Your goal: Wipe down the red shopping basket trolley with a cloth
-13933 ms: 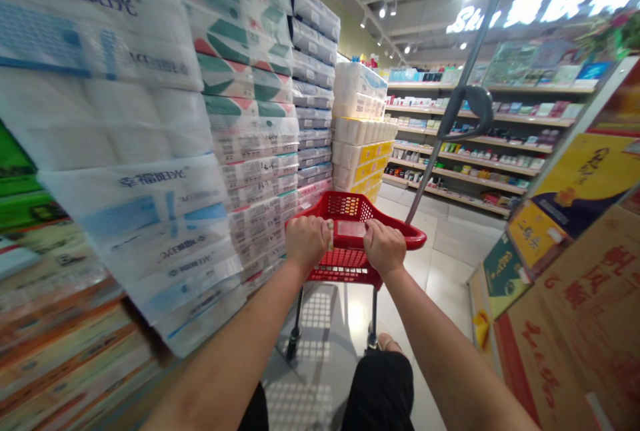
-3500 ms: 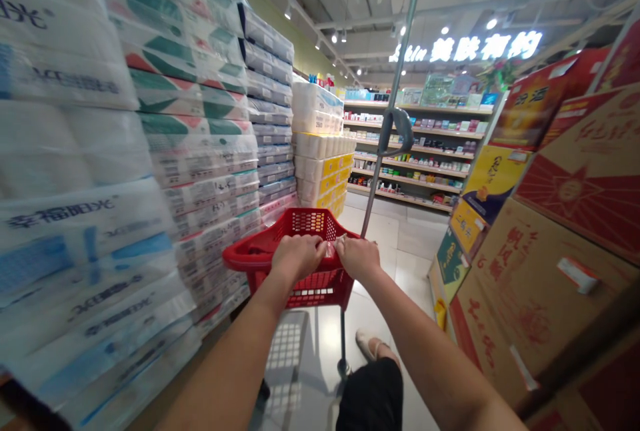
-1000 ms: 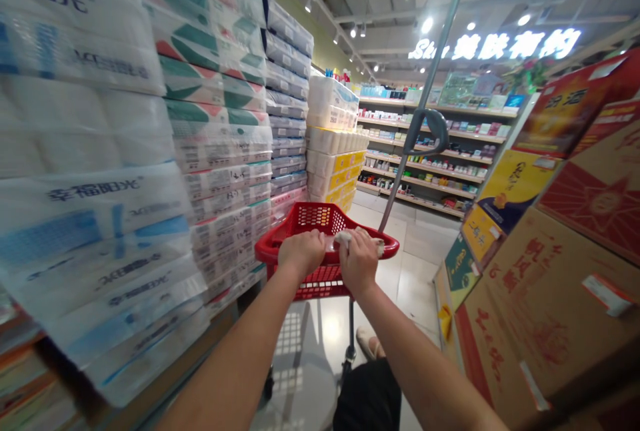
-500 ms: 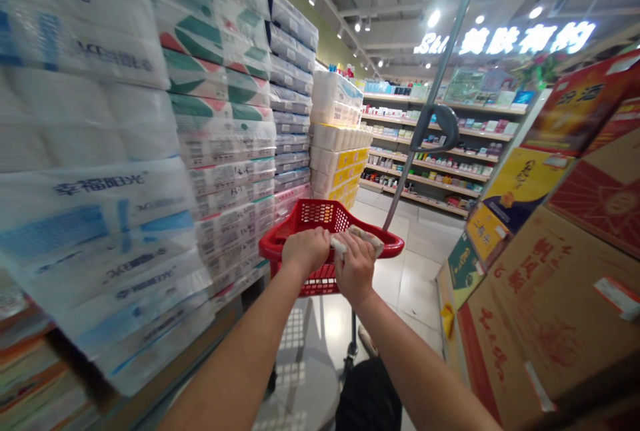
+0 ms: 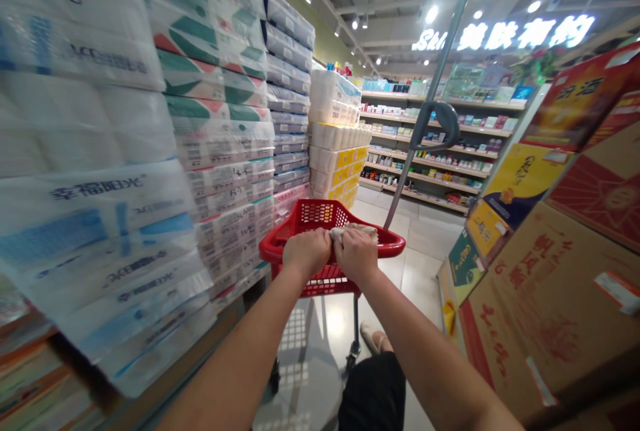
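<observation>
A red shopping cart (image 5: 393, 243) with a perforated plastic basket stands right in front of me. My left hand (image 5: 306, 252) is closed around its near handle bar, left of the middle. Close beside it, my right hand (image 5: 357, 258) is closed over a pale, crumpled cloth (image 5: 371, 232) and presses it against the same bar. Part of the cloth pokes out above the fingers; the rest is hidden under the hand. A metal pole (image 5: 456, 31) with a grey looped grip (image 5: 450, 126) slants up at the cart's right side.
Tall stacks of wrapped tissue packs (image 5: 220, 151) line the left side. Liquor cartons (image 5: 545, 284) are piled on the right. Across the back run shelves (image 5: 425, 164) of small boxed goods beneath a lit sign (image 5: 505, 32). The tiled floor (image 5: 415, 278) and my foot (image 5: 373, 338) show below.
My right hand has turned and slid slightly along the bar, and less of the cloth shows. My left hand stays on the bar. More of my foot has come into view.
</observation>
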A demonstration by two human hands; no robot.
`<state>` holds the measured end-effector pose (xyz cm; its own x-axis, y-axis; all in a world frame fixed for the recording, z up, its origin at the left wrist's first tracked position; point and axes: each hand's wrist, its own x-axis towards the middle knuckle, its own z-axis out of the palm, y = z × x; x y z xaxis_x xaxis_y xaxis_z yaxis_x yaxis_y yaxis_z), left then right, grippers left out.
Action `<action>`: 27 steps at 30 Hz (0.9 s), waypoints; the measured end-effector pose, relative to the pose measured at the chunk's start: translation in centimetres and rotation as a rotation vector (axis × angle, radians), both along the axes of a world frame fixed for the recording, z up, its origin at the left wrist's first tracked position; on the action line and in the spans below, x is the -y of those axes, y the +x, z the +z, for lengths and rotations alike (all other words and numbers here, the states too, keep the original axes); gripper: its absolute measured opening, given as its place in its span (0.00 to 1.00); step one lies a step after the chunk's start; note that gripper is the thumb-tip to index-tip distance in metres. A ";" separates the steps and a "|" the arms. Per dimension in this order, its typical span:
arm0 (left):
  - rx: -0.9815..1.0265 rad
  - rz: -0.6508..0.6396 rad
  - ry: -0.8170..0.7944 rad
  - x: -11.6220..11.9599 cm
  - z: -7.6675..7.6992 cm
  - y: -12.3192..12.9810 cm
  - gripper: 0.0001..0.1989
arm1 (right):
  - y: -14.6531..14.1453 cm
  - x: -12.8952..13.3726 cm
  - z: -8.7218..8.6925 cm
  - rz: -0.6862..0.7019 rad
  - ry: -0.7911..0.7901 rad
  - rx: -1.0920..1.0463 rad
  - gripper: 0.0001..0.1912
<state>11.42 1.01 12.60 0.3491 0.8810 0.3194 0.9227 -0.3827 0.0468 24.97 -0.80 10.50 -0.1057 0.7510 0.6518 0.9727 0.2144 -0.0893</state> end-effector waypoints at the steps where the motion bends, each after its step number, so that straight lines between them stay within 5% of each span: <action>1: -0.003 -0.012 -0.021 0.0 0.2 -0.3 0.28 | 0.3 0.0 0.1 0.008 -0.020 -0.002 0.19; 5: -0.053 0.052 -0.126 -0.4 0.7 -1.7 0.30 | 1.5 -1.4 2.1 -0.051 -0.294 -0.048 0.26; 10: -0.065 0.096 0.020 -0.2 -0.3 -2.4 0.34 | 1.4 -2.8 3.5 -0.113 -0.427 -0.097 0.26; 13: -0.051 0.096 0.085 0.0 -0.9 -2.2 0.34 | 0.1 -1.5 2.3 -0.170 -0.320 -0.126 0.24; 16: -0.047 0.082 0.101 -0.1 -1.2 -1.9 0.33 | -1.2 0.7 -0.1 0.007 -0.051 -0.066 0.17; 19: -0.048 0.059 0.104 -0.2 -1.2 -1.9 0.32 | -1.6 1.9 -1.3 0.123 0.054 -0.018 0.19; 27: -0.168 -0.113 0.077 -1.6 -0.8 -5.0 0.23 | 0.1 -2.6 3.4 -0.116 -0.374 -0.054 0.23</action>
